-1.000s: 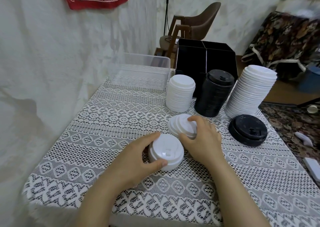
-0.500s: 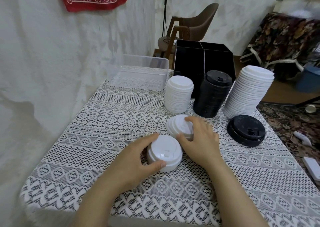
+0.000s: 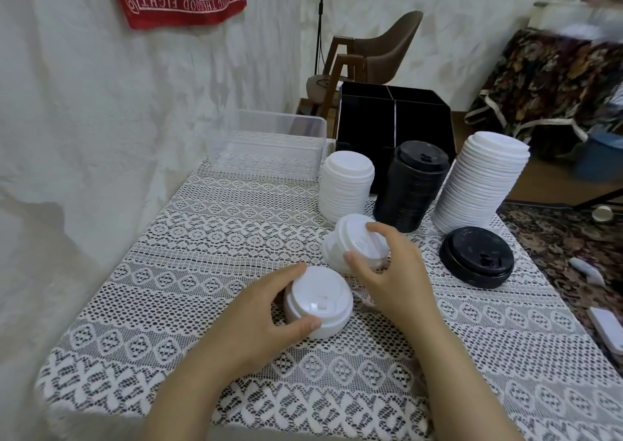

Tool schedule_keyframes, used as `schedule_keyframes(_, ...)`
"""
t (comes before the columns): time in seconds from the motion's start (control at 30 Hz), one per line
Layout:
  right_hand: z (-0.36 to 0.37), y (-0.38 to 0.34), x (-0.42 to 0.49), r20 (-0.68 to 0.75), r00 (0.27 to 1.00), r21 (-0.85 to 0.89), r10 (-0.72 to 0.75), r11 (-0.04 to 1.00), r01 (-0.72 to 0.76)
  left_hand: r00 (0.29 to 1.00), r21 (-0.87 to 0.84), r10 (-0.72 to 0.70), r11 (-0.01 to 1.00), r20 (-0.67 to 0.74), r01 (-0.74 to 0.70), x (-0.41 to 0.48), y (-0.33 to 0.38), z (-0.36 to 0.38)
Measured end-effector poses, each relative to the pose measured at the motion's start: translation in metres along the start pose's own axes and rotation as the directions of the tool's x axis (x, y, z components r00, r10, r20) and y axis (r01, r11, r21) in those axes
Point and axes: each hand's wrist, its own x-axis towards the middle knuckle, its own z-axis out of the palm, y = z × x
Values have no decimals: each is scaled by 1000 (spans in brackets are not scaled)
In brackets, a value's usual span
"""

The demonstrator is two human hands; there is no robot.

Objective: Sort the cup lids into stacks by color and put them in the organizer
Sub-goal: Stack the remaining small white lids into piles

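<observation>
My left hand [image 3: 256, 319] grips a short stack of white lids [image 3: 318, 300] standing on the lace-covered table [image 3: 202, 238]. Just behind it my right hand [image 3: 394, 272] holds a second small white stack [image 3: 350, 242], tilted up off the cloth. Further back stand a white lid stack [image 3: 347, 184], a tall black stack [image 3: 416, 184] and a taller leaning white stack [image 3: 482, 184]. A few black lids [image 3: 477, 260] lie flat at the right. The black organizer [image 3: 394, 113] stands behind the stacks.
A clear plastic tub [image 3: 269, 147] sits at the table's back left, beside the white curtain wall. A brown chair [image 3: 371, 53] stands behind the organizer. The table's right edge drops to a patterned rug with small white items on it.
My right hand has tipped and lifted its small white stack off the cloth. The left hand stays on its stack.
</observation>
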Motion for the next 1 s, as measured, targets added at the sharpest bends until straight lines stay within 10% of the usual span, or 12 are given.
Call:
schedule_keyframes(0.33, -15, -14, -29, 353, 922, 164, -156, 981, 103, 999, -27, 22, 999, 36, -21, -2, 6, -1)
schedule_keyframes(1.0, -10, -17, -34, 500, 855, 103, -140, 989, 102, 999, -100, -26, 995, 19, 28, 3, -7, 2)
